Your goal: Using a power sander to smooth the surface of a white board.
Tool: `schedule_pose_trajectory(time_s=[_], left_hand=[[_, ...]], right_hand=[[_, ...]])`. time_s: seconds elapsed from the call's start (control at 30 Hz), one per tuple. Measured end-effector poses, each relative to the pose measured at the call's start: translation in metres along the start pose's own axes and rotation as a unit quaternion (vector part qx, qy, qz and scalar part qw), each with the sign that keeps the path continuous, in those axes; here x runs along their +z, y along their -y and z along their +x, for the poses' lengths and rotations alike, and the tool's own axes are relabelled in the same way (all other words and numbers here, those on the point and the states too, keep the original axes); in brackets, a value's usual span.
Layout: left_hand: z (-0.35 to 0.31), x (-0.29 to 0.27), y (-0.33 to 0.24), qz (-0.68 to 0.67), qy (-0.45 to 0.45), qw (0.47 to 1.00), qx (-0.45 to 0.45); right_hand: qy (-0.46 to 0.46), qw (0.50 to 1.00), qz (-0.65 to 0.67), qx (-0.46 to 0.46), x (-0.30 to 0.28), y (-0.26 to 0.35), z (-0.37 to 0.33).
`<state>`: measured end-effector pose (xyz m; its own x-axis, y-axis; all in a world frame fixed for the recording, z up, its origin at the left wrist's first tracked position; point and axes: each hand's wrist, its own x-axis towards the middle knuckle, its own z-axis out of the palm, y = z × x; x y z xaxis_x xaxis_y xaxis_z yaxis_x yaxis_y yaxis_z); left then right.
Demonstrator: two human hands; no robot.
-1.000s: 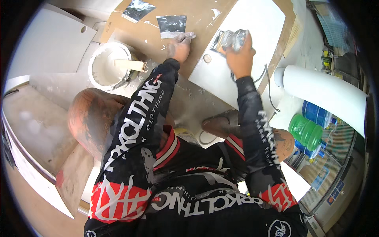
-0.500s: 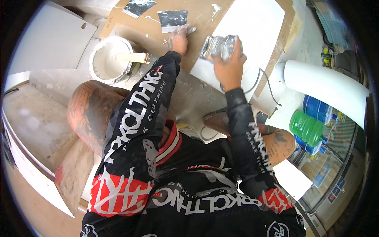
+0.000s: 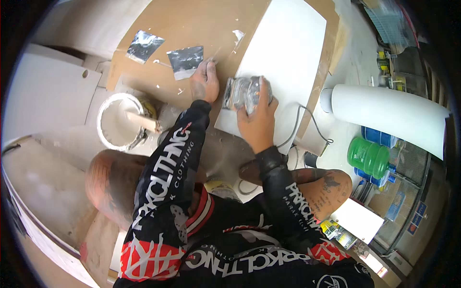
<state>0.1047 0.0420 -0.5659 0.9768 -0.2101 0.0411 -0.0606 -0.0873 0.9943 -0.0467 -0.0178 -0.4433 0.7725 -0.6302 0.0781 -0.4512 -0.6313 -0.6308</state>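
My right hand is closed around a dust-covered electric sander, which sits over the left part of a white board. A dark cord loops beside my right wrist. On the brown cardboard, my left hand rests by the lower right corner of a dark, white-smeared sheet. Its thumb and fingers are drawn together; what they grip, if anything, is hidden. Another such dark sheet lies farther left.
Left of my left forearm stands a bucket of white paste with a wooden stick leaning in it. A big white roll lies at the right, near green and blue water jugs. My bent knees flank the work.
The view has shifted, so the board, sheets and bucket sit lower and farther left. My left fingers, stretched out before, are now drawn together. The sander is still in my right hand.
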Motion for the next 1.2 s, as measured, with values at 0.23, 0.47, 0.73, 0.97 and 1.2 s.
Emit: schedule_pose_trajectory(time_s=[0.23,0.47,0.73,0.97,1.2], left_hand=[[-0.007,0.016,-0.004,0.105,0.12,0.983,0.088],[-0.004,0.02,-0.009,0.246,0.233,0.913,0.229],[0.001,0.024,-0.02,0.282,0.235,0.901,0.232],[0.003,0.027,-0.022,0.304,0.249,0.892,0.222],[0.002,0.023,-0.019,0.323,0.256,0.889,0.199]], right_hand=[[-0.058,0.996,-0.069,0.007,-0.001,-0.054,0.146],[-0.058,0.996,-0.06,0.012,0.001,-0.079,0.287],[-0.08,0.992,-0.092,0.039,0.003,-0.112,0.454],[-0.1,0.972,-0.208,-0.047,-0.016,-0.188,0.62],[-0.05,0.998,-0.021,0.035,-0.02,-0.185,0.666]])
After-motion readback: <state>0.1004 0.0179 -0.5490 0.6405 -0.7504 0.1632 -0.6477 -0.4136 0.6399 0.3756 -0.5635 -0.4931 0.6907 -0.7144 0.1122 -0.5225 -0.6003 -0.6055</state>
